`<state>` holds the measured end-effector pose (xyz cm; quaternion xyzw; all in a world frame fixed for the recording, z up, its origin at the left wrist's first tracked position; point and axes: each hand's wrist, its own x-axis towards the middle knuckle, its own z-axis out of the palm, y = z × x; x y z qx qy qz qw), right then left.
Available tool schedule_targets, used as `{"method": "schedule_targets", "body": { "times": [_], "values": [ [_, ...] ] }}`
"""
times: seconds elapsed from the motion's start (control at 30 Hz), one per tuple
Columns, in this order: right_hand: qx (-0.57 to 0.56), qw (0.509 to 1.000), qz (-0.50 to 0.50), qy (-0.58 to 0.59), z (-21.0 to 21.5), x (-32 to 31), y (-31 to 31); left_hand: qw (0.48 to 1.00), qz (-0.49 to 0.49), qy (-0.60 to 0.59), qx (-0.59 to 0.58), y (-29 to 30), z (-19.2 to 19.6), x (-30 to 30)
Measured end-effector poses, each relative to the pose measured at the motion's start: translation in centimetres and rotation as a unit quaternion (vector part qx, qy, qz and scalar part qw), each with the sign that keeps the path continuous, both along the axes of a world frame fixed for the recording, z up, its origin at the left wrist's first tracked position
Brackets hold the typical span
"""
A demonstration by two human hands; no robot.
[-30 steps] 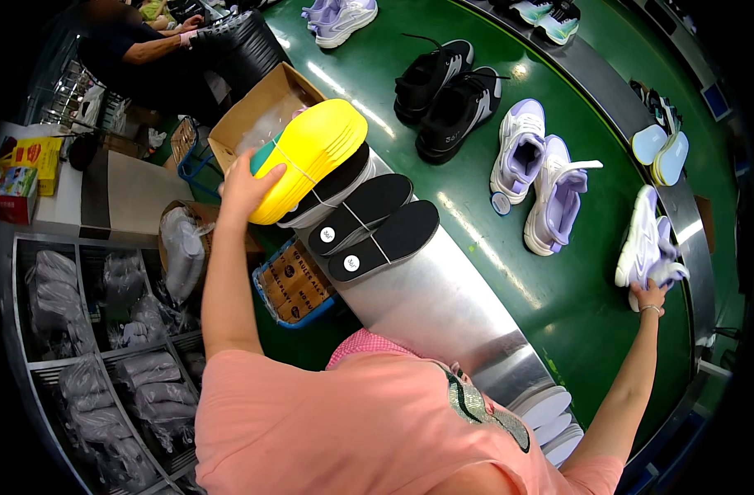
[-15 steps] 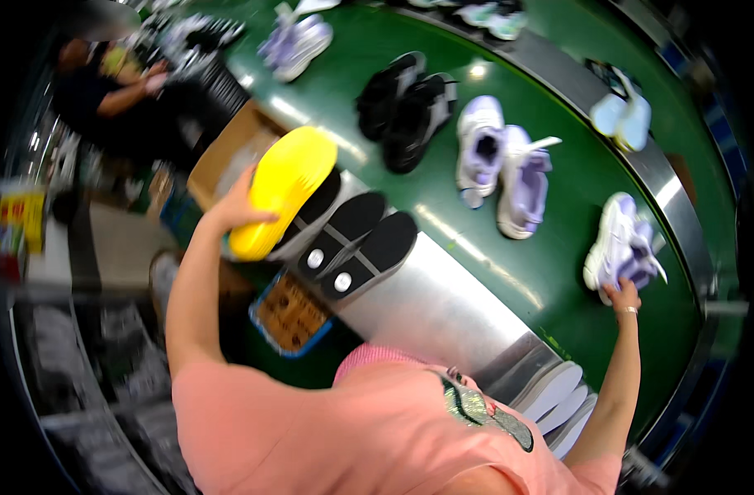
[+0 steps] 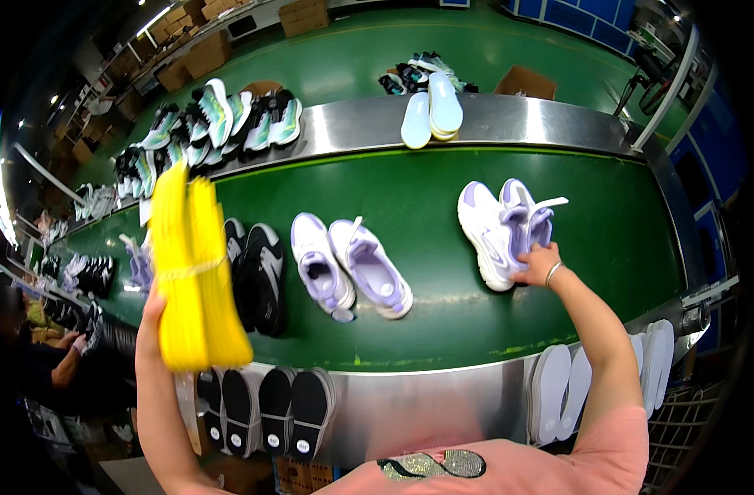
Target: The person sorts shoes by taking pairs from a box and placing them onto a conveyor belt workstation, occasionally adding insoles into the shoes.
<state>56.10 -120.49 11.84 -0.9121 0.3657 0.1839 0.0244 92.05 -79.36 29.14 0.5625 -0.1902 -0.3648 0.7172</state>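
My left hand (image 3: 152,315) holds up a bundle of yellow insoles (image 3: 192,268), tied with a band, edge-on above the near side of the green conveyor belt (image 3: 426,322). My right hand (image 3: 534,266) grips a pair of white and lilac sneakers (image 3: 502,227) on the belt at the right. Between my hands lie a second lilac pair (image 3: 351,267) and a black pair (image 3: 257,272).
Black insoles (image 3: 261,408) rest on the steel near rim, white insoles (image 3: 558,396) at the right. White and yellow insoles (image 3: 433,115) and more sneakers (image 3: 220,120) sit on the far rim. Another person (image 3: 55,363) works at the lower left.
My view has swung round to face the belt. My left hand has lifted the yellow insoles upright, and my right hand now closes on the lilac pair at the right.
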Motion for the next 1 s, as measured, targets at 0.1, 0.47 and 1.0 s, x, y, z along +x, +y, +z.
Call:
{"method": "schedule_targets", "body": {
  "times": [0.1, 0.47, 1.0],
  "values": [
    [0.012, 0.998, 0.050, -0.041, -1.1, 0.5, -0.2, 0.995, -0.080, 0.047, 0.019, -10.7, -1.3, 6.1],
    [0.041, 0.965, 0.148, -0.211, -3.3, 0.1, -1.8, 0.798, 0.108, -0.477, 0.352, -43.4, -15.0, 15.5],
    [0.072, 0.993, 0.038, -0.086, -3.8, -0.1, -1.5, 0.872, -0.427, -0.076, -0.227, -30.8, 1.7, -14.4]
  ]
}}
